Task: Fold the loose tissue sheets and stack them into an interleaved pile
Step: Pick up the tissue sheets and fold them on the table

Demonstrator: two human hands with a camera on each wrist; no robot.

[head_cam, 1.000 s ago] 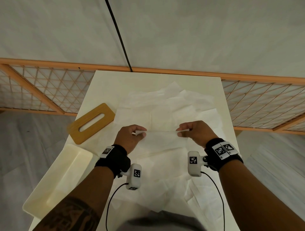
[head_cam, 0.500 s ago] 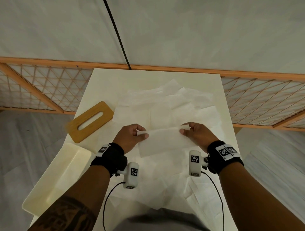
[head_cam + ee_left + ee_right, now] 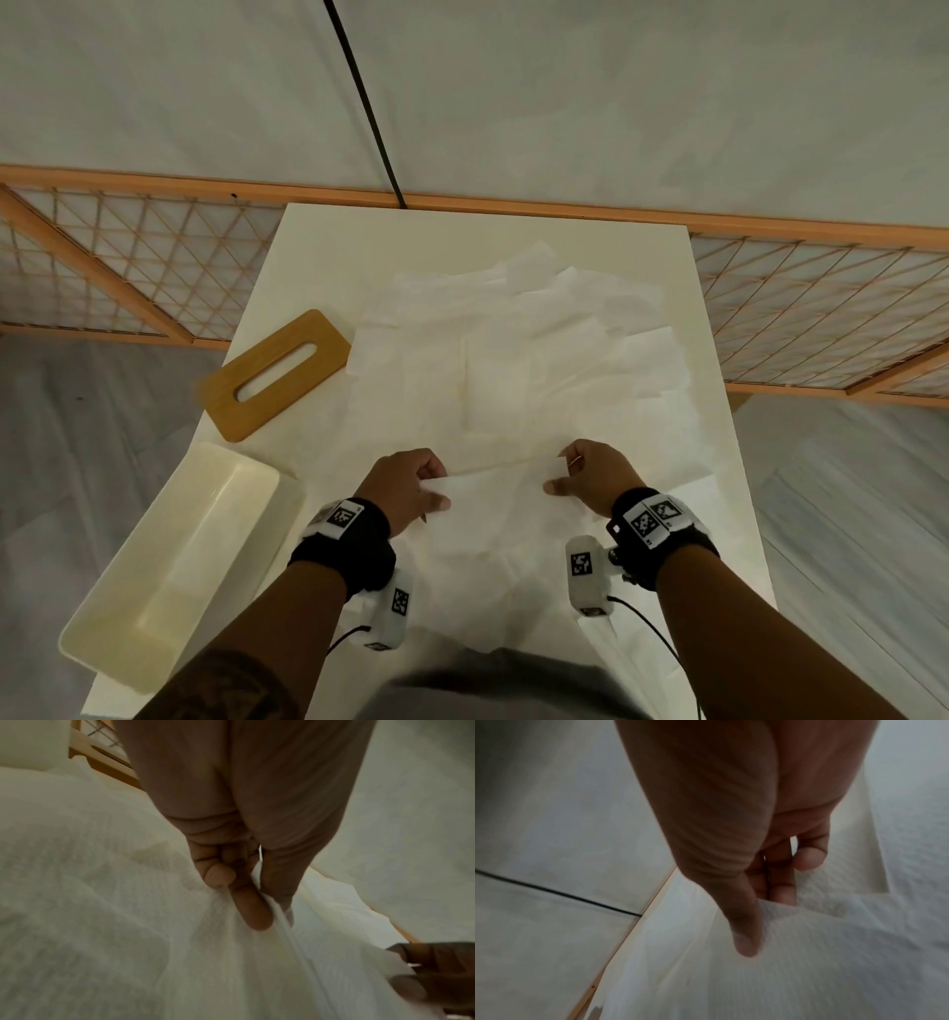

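Nearest the camera, low in the head view, both forearms reach up the frame from the bottom edge, each with a black wrist band. Between them, at lower centre, the tissue sheet (image 3: 495, 493) hangs stretched from hand to hand. Half a second ago it was held higher in the frame with its far edge lifted; now that edge has come toward the body and both hands have dropped to lower centre, so the fold looks to be closing onto itself. By my reading this sheet is partway through its fold, and no interleaved pile is visible yet. The left hand (image 3: 405, 488) pinches the sheet's left end between thumb and curled fingers; in the left wrist view the tissue bunches between the thumb and a finger (image 3: 253, 908). The right hand (image 3: 595, 480) pinches the right end the same way, thumb low and fingers curled above, and the right wrist view shows the thumb (image 3: 744, 933) pressed on the tissue. Both hands are closed narrowly on the paper. Farther up, across the middle of the frame, the loose tissue sheets (image 3: 513, 360) lie spread and overlapping on the white table (image 3: 318, 246). At lower left sits a cream tray (image 3: 169, 565), and above it, centre left, a wooden lid (image 3: 277, 375) with a slot.
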